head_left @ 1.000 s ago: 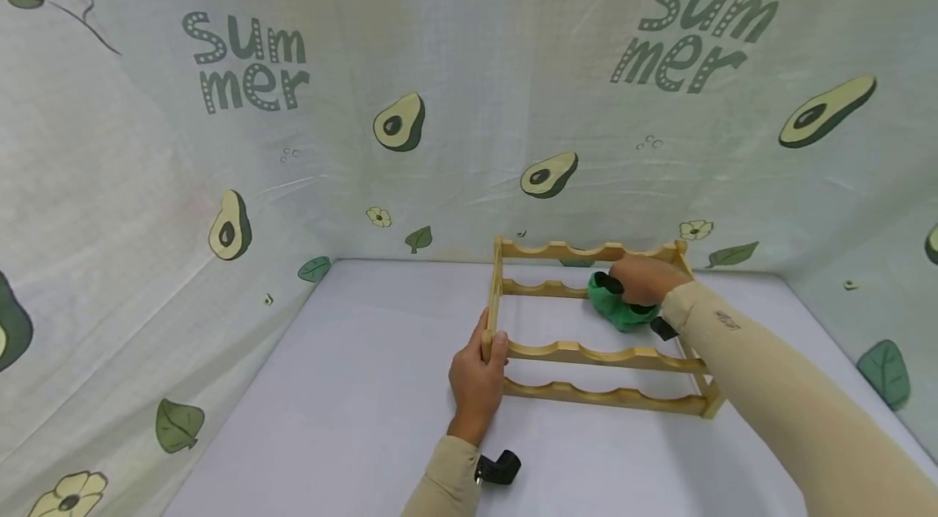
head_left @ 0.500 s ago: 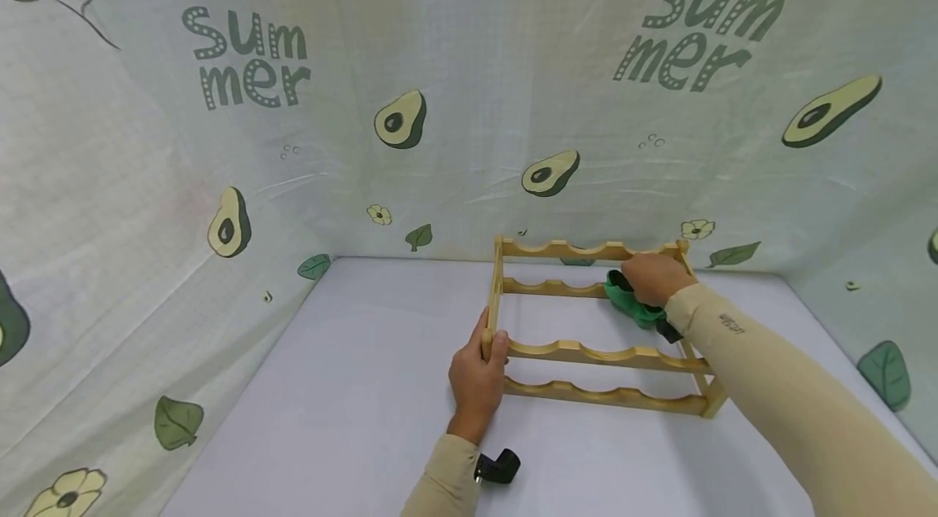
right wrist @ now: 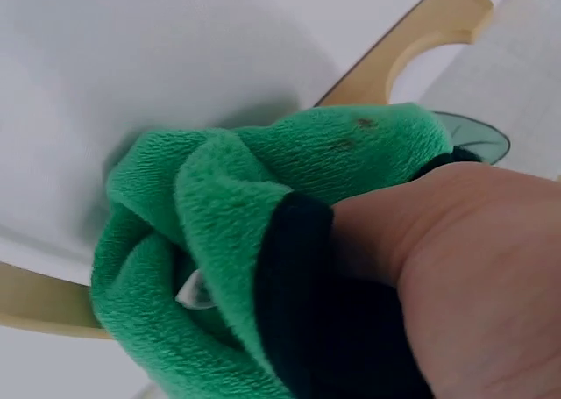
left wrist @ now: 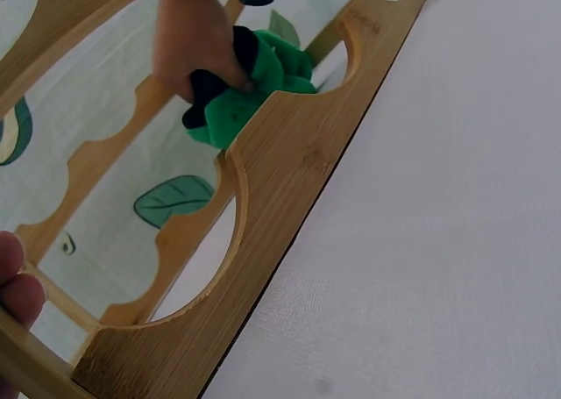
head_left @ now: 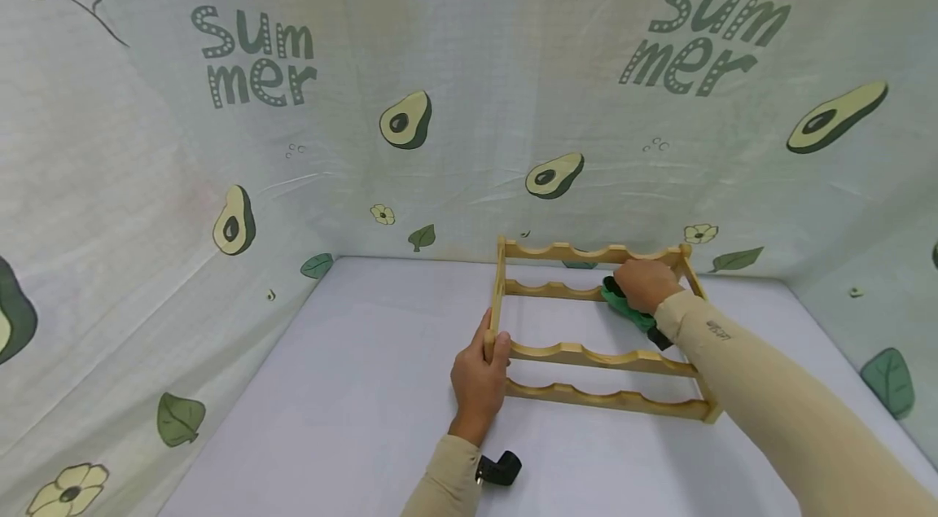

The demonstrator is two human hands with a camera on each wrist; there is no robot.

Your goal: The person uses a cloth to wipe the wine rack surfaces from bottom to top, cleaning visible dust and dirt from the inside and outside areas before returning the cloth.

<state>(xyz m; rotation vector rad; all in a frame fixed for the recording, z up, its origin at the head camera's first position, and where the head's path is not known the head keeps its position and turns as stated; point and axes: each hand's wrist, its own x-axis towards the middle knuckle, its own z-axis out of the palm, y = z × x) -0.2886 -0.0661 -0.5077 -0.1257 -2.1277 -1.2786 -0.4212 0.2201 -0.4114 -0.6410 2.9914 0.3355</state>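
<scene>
In the head view, the left hand (head_left: 479, 377) curls fingers and thumb round the wooden rack (head_left: 575, 353) at its nine o'clock side. At two o'clock from it, the right hand (head_left: 647, 285) clutches a bunched green cloth (head_left: 626, 309) with dark edging, closed firmly. The cloth is within the rack's frame, toward one o'clock. The rack stands on a white table (head_left: 352, 362).

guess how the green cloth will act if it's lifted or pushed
The green cloth will probably flop rather than keep its shape, since it bunches into soft folds. Its fuzzy pile suggests little slipping in the right hand.
</scene>
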